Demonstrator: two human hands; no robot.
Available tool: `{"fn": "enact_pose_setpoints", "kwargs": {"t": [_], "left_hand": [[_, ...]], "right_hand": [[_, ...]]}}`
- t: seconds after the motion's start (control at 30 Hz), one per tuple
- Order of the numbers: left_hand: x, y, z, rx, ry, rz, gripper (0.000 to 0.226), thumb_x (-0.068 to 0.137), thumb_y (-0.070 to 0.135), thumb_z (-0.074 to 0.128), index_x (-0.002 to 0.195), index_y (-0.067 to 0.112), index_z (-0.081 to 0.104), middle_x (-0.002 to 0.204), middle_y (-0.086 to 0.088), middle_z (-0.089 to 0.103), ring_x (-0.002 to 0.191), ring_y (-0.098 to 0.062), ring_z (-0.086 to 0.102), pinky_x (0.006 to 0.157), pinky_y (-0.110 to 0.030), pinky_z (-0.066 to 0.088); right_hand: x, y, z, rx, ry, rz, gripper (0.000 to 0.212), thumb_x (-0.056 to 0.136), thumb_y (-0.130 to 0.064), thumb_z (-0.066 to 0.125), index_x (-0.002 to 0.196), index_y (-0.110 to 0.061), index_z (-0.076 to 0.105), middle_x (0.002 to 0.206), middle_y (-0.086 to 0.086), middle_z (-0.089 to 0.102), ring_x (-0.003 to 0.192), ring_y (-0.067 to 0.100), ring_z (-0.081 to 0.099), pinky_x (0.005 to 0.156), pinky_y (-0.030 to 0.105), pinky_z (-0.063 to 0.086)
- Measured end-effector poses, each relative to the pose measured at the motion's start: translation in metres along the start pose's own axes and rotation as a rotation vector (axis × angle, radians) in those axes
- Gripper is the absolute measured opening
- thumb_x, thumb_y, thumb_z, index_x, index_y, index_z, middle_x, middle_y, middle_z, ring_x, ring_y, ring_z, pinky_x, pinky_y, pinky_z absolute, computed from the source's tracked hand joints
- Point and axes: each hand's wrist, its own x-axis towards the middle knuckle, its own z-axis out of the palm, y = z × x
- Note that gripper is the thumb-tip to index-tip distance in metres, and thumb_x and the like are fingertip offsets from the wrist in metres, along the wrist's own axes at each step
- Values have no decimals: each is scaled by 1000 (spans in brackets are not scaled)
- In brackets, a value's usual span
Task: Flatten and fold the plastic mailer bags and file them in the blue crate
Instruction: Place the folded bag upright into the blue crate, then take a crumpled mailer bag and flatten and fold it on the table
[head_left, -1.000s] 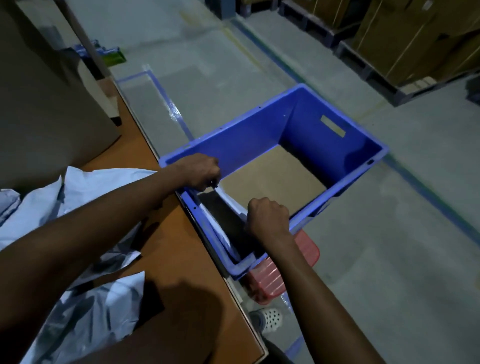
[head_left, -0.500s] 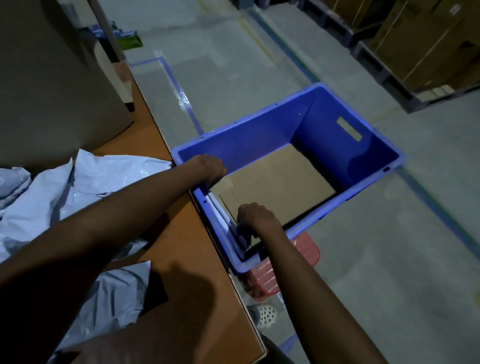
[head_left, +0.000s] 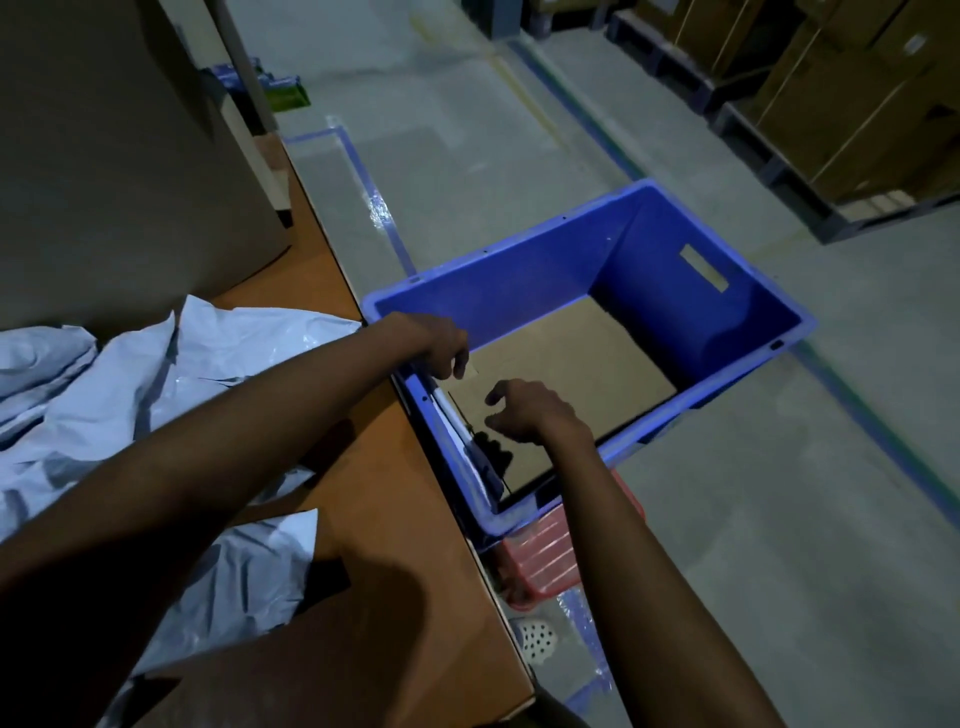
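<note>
The blue crate (head_left: 545, 275) stands on the floor against the table's right edge, with brown cardboard (head_left: 571, 358) lining its bottom. Folded mailer bags (head_left: 464, 441), white and dark, stand on edge along the crate's near left wall. My left hand (head_left: 436, 345) hovers over the crate's left rim, fingers loosely curled and holding nothing. My right hand (head_left: 530, 410) hangs just above the filed bags, fingers relaxed and empty. Crumpled grey-white mailer bags (head_left: 156, 374) lie in a heap on the orange-brown table (head_left: 395, 499) at the left.
A large cardboard box (head_left: 104, 156) stands at the back left of the table. A red plastic basket (head_left: 550, 561) sits under the crate's near corner. Blue tape lines mark the concrete floor. Pallets with cartons (head_left: 831, 104) stand at the far right.
Both hands have let go of the folded bags inside the crate and lifted, fingers now loose. The view has shifted slightly left.
</note>
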Motion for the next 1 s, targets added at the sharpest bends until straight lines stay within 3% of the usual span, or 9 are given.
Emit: {"fn": "enact_pose_setpoints", "kwargs": {"t": [0.1, 0.23, 0.4, 0.53, 0.7, 0.8, 0.9, 1.0], "left_hand": [[-31, 5, -11, -75, 237, -13, 42, 92, 9, 57, 129, 25, 69, 122, -6, 71, 111, -27, 63, 88, -36, 51], [-92, 11, -10, -249, 537, -44, 35, 93, 13, 63, 125, 21, 72, 116, -4, 75, 106, -27, 67, 89, -35, 50], [-173, 18, 28, -365, 920, -171, 27, 96, 21, 66, 121, 23, 75, 111, -1, 77, 104, -23, 68, 84, -32, 47], [-233, 29, 95, -458, 1204, -326, 30, 91, 32, 56, 112, 26, 77, 101, 2, 78, 100, -25, 67, 86, -42, 52], [-299, 54, 215, -437, 1313, -617, 23, 88, 21, 64, 106, 21, 79, 92, -5, 76, 92, -34, 67, 80, -46, 54], [-317, 69, 281, -463, 1284, -687, 26, 82, 10, 73, 104, 23, 78, 89, -2, 74, 91, -33, 65, 78, -45, 52], [-321, 77, 320, -452, 1212, -698, 37, 79, 8, 77, 111, 26, 77, 107, 1, 73, 109, -28, 60, 85, -43, 43], [-323, 81, 335, -357, 1113, -689, 49, 73, 14, 80, 119, 27, 71, 130, -1, 65, 126, -26, 50, 102, -46, 34]], "right_hand": [[-5, 8, -4, 43, 77, -15, 38, 98, -36, 63, 135, -31, 60, 141, 8, 57, 123, 32, 59, 96, 39, 48], [-26, 4, 0, 172, 336, -92, 30, 97, -42, 63, 125, -31, 66, 119, 1, 71, 113, 30, 64, 93, 42, 53], [-67, -25, 15, 235, 670, -290, 21, 98, -37, 61, 116, -29, 69, 113, -9, 73, 106, 23, 67, 81, 39, 53], [-106, -61, 46, 273, 776, -557, 20, 98, -34, 61, 114, -26, 70, 110, -5, 72, 103, 21, 67, 79, 37, 52], [-150, -94, 118, 254, 657, -844, 20, 94, -33, 71, 113, -24, 73, 110, -3, 71, 106, 20, 64, 86, 34, 50], [-157, -102, 164, 177, 532, -912, 29, 85, -37, 80, 112, -28, 74, 111, -6, 68, 110, 17, 60, 87, 31, 50], [-153, -105, 199, 16, 424, -899, 52, 73, -30, 90, 121, -30, 72, 124, -2, 63, 121, 21, 53, 90, 39, 52], [-147, -111, 218, 53, 490, -904, 36, 74, -4, 81, 106, -19, 79, 118, 9, 66, 117, 31, 57, 90, 42, 54]]}}
